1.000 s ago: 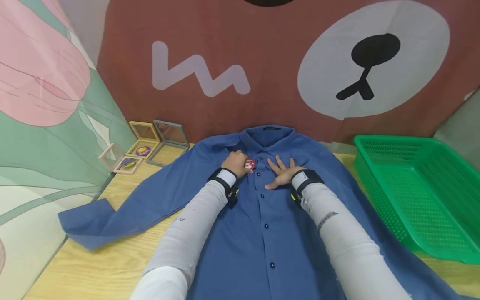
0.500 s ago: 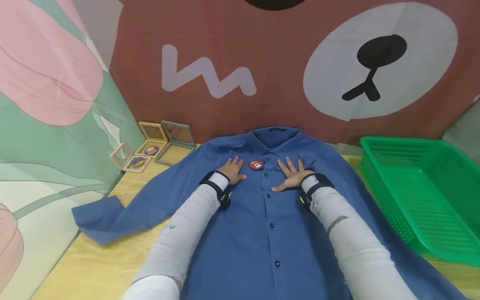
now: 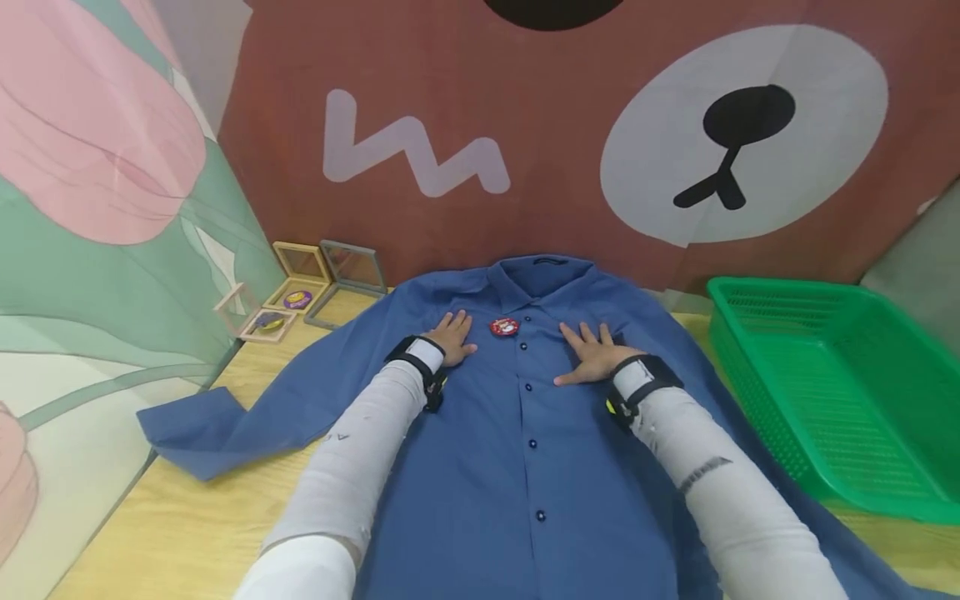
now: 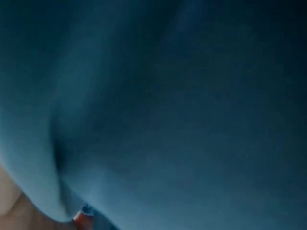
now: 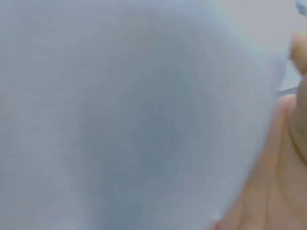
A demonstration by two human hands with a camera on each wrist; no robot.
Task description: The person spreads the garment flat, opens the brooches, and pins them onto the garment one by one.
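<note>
A blue button-up shirt (image 3: 480, 467) lies spread face up, its collar at the back. On its chest, just left of the button placket, sits a round red badge (image 3: 504, 327) with a white figure. My left hand (image 3: 452, 337) rests on the shirt to the left of the badge, fingers straight. Right of the placket, my right hand (image 3: 594, 358) lies on the cloth with its fingers spread. Blurred blue cloth fills most of the left wrist view. Part of the right palm (image 5: 268, 191) shows at the edge of the right wrist view.
At the back left stand several small open display frames; one holds a purple badge (image 3: 297, 299), another a yellow and purple badge (image 3: 270, 321), and the grey frame (image 3: 352, 275) is beside them. A green plastic basket (image 3: 817, 467) stands on the right of the wooden table (image 3: 180, 525).
The left hand has let go of the red badge, moved left and flattened on the shirt. The right hand has shifted slightly to the right, fingers still spread.
</note>
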